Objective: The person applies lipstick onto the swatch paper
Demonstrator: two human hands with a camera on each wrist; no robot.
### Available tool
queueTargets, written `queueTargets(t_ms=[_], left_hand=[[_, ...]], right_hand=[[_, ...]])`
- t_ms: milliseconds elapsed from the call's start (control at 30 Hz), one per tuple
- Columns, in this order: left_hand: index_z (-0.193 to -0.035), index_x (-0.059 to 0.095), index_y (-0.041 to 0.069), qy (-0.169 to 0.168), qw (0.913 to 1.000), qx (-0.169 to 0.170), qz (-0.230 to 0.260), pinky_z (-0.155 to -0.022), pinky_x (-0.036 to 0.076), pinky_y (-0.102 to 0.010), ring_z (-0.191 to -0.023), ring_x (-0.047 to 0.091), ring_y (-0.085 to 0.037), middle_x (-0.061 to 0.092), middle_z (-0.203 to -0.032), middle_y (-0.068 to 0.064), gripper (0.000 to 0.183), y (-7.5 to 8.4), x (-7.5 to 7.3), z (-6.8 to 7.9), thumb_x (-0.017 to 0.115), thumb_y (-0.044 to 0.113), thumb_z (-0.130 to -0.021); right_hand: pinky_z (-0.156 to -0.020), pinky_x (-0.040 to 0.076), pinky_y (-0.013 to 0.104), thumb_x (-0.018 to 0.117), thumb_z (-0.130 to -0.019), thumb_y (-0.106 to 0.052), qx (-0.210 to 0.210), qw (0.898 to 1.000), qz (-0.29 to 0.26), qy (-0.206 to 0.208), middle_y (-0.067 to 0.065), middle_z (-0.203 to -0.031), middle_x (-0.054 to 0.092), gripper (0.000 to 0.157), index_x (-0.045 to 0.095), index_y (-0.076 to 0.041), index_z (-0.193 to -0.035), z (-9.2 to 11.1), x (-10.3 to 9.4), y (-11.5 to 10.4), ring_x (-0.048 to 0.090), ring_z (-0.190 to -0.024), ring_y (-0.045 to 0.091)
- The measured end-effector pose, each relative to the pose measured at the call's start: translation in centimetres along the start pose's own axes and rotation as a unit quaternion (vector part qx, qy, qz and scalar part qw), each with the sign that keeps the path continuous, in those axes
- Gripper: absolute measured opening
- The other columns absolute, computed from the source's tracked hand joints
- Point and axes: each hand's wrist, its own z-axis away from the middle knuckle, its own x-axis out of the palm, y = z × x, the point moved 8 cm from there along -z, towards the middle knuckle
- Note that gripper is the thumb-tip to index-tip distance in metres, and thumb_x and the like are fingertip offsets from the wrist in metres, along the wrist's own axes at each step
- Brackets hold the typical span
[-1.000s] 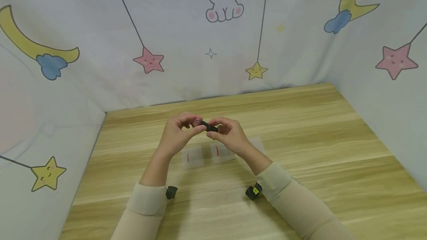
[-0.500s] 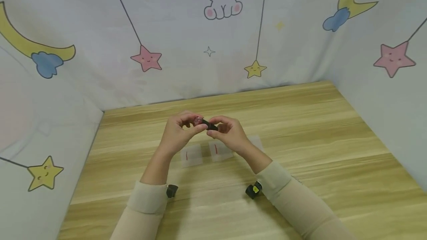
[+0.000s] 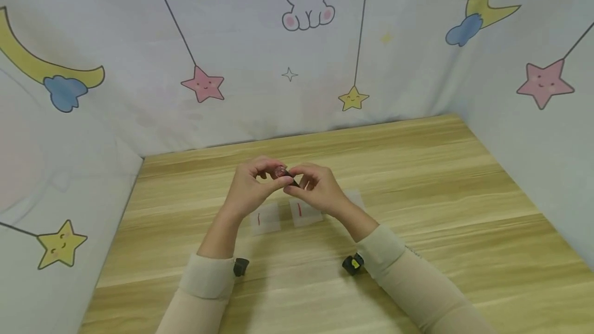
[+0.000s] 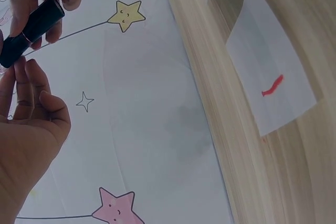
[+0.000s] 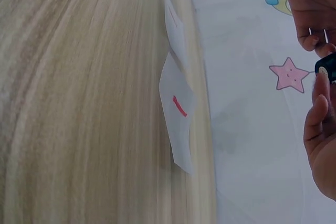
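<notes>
Between the two hands is a black lipstick tube (image 3: 293, 181), held over the table. One end of it looks clear and pinkish in the head view. My left hand (image 3: 250, 187) pinches that end between thumb and fingers. From the other side my right hand (image 3: 320, 188) grips the black end with thumb and fingertips. In the left wrist view the lipstick tube (image 4: 38, 23) shows a thin ring around its middle, and it lies aslant. A round pale end of the tube (image 5: 324, 71) shows in the right wrist view; fingers hide part of it.
Below the hands lie a left paper slip (image 3: 266, 223) and a middle paper slip (image 3: 308, 216), each with a short red stroke. A third slip (image 3: 356, 199) is partly behind the right wrist. Printed cloth walls (image 3: 250, 107) enclose the wooden table (image 3: 417, 179).
The lipstick tube has turned to a steeper slant. My left hand has shifted slightly right, and the right hand's fingers have moved a little along the tube. The paper slips are unchanged.
</notes>
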Motion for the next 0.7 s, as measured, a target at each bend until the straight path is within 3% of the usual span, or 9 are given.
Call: queueTargets(t_ms=[200,333,567,700], left_hand=[[-0.095,0.078,0.013,-0.012,0.9998,0.01,-0.012,-0.075,0.042,-0.036,-0.083,0.06,-0.016,0.069,-0.087,0.004,0.015,0.1,0.9,-0.2,0.086,0.016,-0.083],[-0.096,0.078,0.013,-0.018,0.9997,0.009,-0.015,-0.076,0.042,-0.04,-0.083,0.06,-0.016,0.068,-0.088,0.004,0.015,0.1,1.5,-0.4,0.085,0.017,-0.084],[-0.099,0.078,0.012,-0.033,0.9994,0.003,-0.009,-0.078,0.042,-0.035,-0.083,0.06,-0.017,0.069,-0.089,0.003,0.018,-0.2,3.0,-1.0,0.085,0.02,-0.084],[-0.099,0.078,0.012,-0.046,0.9989,-0.003,-0.003,-0.078,0.043,-0.04,-0.084,0.061,-0.017,0.069,-0.089,0.002,0.019,-0.3,4.3,-1.6,0.085,0.022,-0.084]], right_hand=[[-0.051,0.037,0.024,0.082,-0.084,-0.003,-0.045,0.998,0.039,0.012,0.004,-0.093,0.068,0.023,0.075,-0.004,-0.106,0.2,-0.6,-0.6,0.044,-0.056,0.011],[-0.05,0.038,0.024,0.082,-0.084,-0.002,-0.056,0.997,0.045,0.013,0.005,-0.092,0.069,0.022,0.075,-0.004,-0.106,0.4,-1.0,-0.8,0.044,-0.055,0.011],[-0.051,0.041,0.023,0.082,-0.084,-0.003,-0.044,0.997,0.061,0.015,0.003,-0.092,0.069,0.022,0.075,-0.004,-0.105,1.0,-2.2,-0.3,0.048,-0.056,0.009],[-0.053,0.042,0.024,0.082,-0.085,-0.005,-0.033,0.997,0.072,0.021,0.003,-0.09,0.069,0.02,0.076,-0.005,-0.104,1.6,-3.2,0.2,0.049,-0.058,0.013]])
